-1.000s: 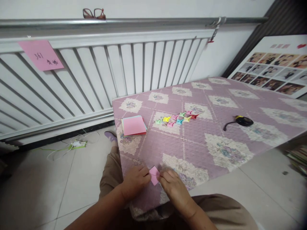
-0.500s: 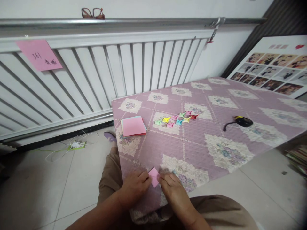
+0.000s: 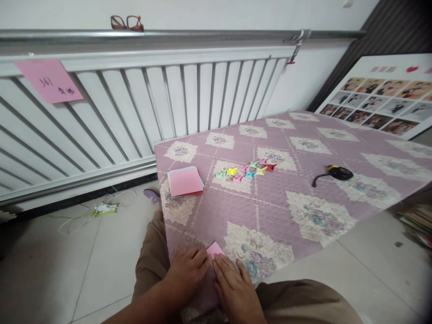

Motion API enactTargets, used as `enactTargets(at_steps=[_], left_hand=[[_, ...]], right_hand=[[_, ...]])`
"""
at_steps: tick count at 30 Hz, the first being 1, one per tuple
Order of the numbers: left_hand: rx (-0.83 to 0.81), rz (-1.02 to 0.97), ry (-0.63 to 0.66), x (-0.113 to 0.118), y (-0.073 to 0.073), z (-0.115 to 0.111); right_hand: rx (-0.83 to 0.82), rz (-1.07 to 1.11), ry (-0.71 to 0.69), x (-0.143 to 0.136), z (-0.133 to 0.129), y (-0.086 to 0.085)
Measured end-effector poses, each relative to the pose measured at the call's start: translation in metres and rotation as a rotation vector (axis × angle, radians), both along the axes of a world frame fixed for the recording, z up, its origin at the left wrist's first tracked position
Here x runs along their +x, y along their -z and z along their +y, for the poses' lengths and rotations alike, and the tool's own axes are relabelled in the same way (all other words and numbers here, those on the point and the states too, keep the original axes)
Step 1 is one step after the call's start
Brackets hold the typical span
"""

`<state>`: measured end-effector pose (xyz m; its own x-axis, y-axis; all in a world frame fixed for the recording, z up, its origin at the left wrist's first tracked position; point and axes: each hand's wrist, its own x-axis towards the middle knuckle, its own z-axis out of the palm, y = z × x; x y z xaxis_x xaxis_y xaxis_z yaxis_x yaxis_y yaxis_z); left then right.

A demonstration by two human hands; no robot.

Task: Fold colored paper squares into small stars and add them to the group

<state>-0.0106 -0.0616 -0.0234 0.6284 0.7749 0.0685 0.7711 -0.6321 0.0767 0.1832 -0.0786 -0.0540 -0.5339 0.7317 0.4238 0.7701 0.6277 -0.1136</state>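
Observation:
A small folded pink paper [image 3: 215, 248] lies near the front edge of the table, its upper corner showing and its lower part covered by my fingers. My left hand [image 3: 189, 273] holds the paper's left side with bent fingers pressed together. Over its lower right part lies my right hand [image 3: 234, 281], fingers stretched out flat and the thumb apart. Farther back is a stack of coloured square sheets [image 3: 185, 181] with pink on top. Right of the stack, several small folded paper pieces [image 3: 250, 174] in green, yellow, pink, blue and red sit in two rows.
A black object with a curved tail [image 3: 340, 173] rests on the table's right part. Behind the table [image 3: 229, 207] are a white radiator [image 3: 175, 99] and a photo board [image 3: 381, 101]. Glasses [image 3: 127, 23] sit on the pipe; a power strip [image 3: 105, 209] is on the floor.
My right hand has moved left onto the pink paper, its fingers now flat and covering more of it. The whole view has shifted slightly.

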Motion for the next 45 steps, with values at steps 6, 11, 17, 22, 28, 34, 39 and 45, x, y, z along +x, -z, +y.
enactTargets(at_steps=[6, 11, 17, 22, 28, 34, 39, 45], left_hand=[[0.064, -0.06, -0.095, -0.005, 0.012, -0.01], [0.07, -0.068, -0.158, -0.003, 0.012, -0.011], [0.038, -0.065, -0.202, 0.002, 0.011, -0.012], [-0.117, -0.152, -0.314, 0.009, 0.0, -0.001], [-0.355, -0.145, -0.46, 0.021, -0.029, 0.026], [-0.433, -0.164, -0.426, 0.022, -0.035, 0.034], [-0.443, -0.202, -0.411, 0.022, -0.032, 0.036], [-0.449, -0.231, -0.365, 0.023, -0.025, 0.033]], right_hand=[[0.027, -0.05, -0.011, 0.011, 0.0, -0.003], [0.003, -0.088, -0.003, 0.017, -0.003, -0.001], [0.05, -0.055, 0.072, 0.013, -0.008, 0.0], [-0.119, 0.143, 0.215, -0.002, 0.005, -0.013], [-0.333, 0.166, 0.394, -0.01, 0.029, -0.032], [-0.41, 0.131, 0.448, -0.011, 0.036, -0.039], [-0.411, 0.202, 0.45, -0.011, 0.035, -0.033], [-0.364, 0.278, 0.358, -0.008, 0.033, -0.028]])
